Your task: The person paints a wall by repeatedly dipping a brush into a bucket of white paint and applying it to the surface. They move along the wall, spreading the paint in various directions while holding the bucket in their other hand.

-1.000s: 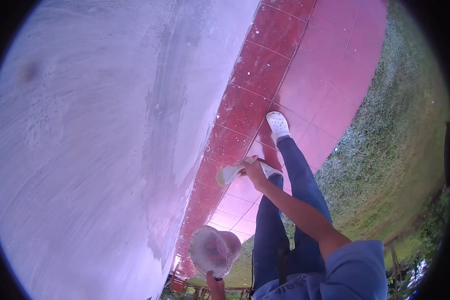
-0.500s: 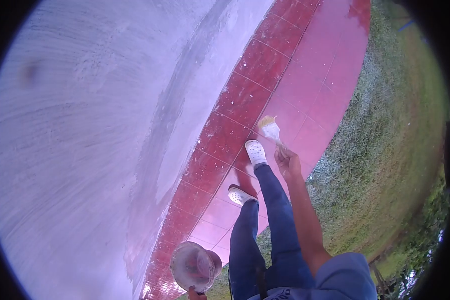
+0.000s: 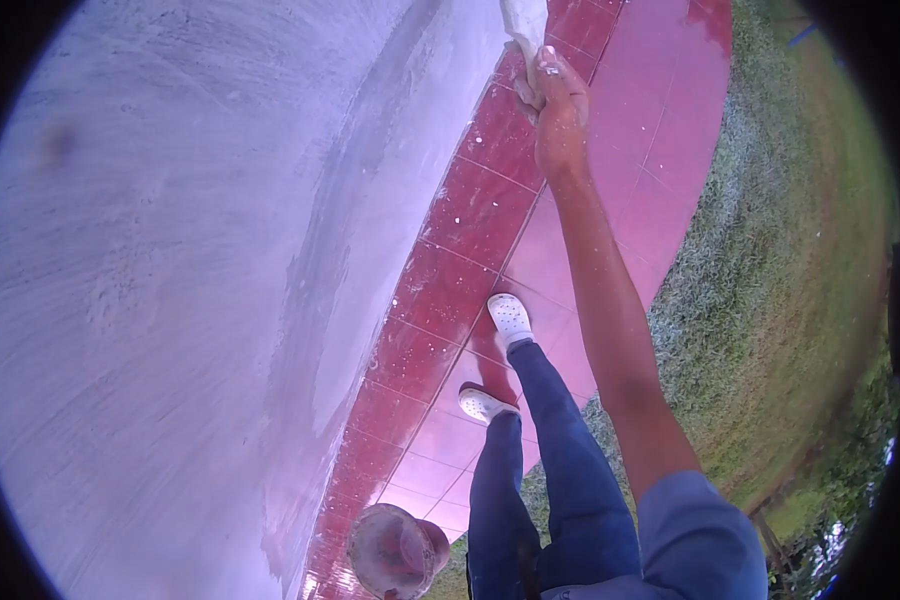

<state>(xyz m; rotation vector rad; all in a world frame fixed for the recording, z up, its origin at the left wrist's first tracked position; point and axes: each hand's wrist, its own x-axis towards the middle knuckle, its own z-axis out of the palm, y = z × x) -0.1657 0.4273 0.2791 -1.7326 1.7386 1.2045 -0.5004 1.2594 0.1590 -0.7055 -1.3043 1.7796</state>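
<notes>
My right hand [image 3: 560, 105] is closed around the handle of a wide paintbrush [image 3: 526, 25], which is coated in white. The arm stretches far forward, and the brush is up against the lower part of the wall [image 3: 220, 200]; its bristles are cut off by the top edge of the view. Low in the view hangs a small bucket [image 3: 395, 550], its inside smeared with whitish residue. Only a fingertip of my left hand [image 3: 392, 594] shows at the bucket's rim; the rest lies outside the view.
Red tiles [image 3: 470, 210] spotted with white drops run along the wall's foot. Paler pink tiles [image 3: 660, 110] lie beside them, with grass [image 3: 760, 250] beyond. My feet in white clogs [image 3: 510, 317] stand on the tiles.
My right hand has swung forward and up with the paintbrush, from above the tiles near my feet to the wall. The bucket has shifted slightly down and right in view.
</notes>
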